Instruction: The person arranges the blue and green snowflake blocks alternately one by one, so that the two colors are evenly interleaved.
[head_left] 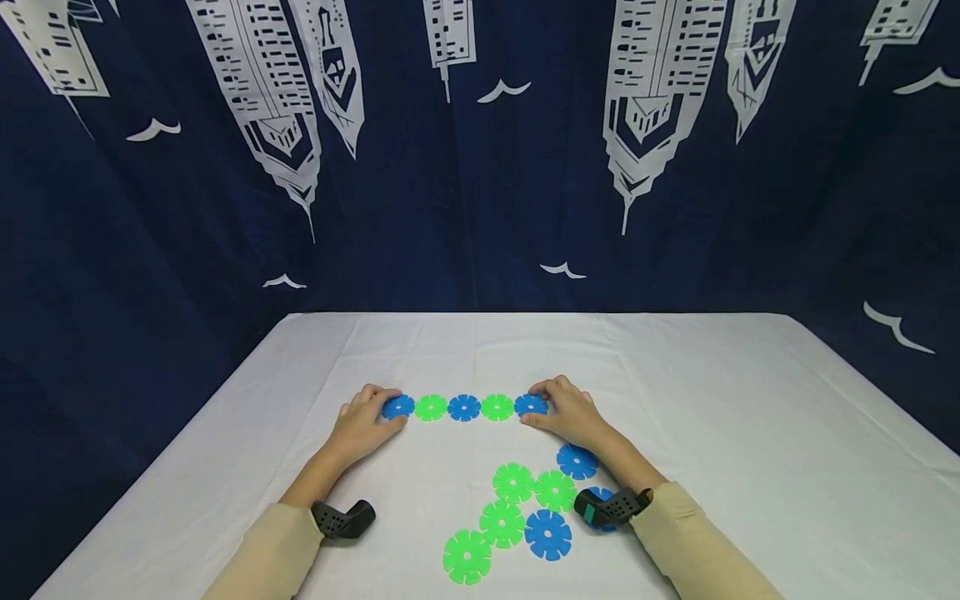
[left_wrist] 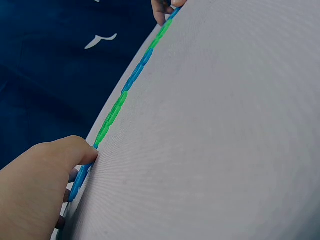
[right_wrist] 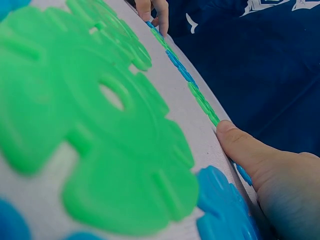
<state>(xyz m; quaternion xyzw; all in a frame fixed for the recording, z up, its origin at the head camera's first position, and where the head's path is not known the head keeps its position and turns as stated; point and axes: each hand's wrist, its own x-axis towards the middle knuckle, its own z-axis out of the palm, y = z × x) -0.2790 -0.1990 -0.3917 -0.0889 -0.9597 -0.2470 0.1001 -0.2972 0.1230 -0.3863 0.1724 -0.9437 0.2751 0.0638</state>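
Observation:
A straight row of slotted plastic discs lies across the white table, alternating blue and green: a left-end blue disc (head_left: 398,400), a green disc (head_left: 424,407), a middle blue disc (head_left: 457,407), another green disc (head_left: 490,407) and a right-end blue disc (head_left: 531,401). My left hand (head_left: 363,427) holds the left-end disc between thumb and fingers at its edge. At the opposite end my right hand (head_left: 573,414) holds the right-end disc the same way. In the left wrist view, the left thumb (left_wrist: 82,151) covers part of its disc. The right thumb (right_wrist: 240,142) partly hides the other disc.
Nearer me lie several loose discs, among them a green disc (head_left: 457,557), a blue disc (head_left: 538,533) and another blue disc (head_left: 568,462) below the right wrist. A black wrist camera (head_left: 611,508) overlaps one more blue disc. Behind the white-covered table (head_left: 712,367) hangs a navy curtain (head_left: 487,183).

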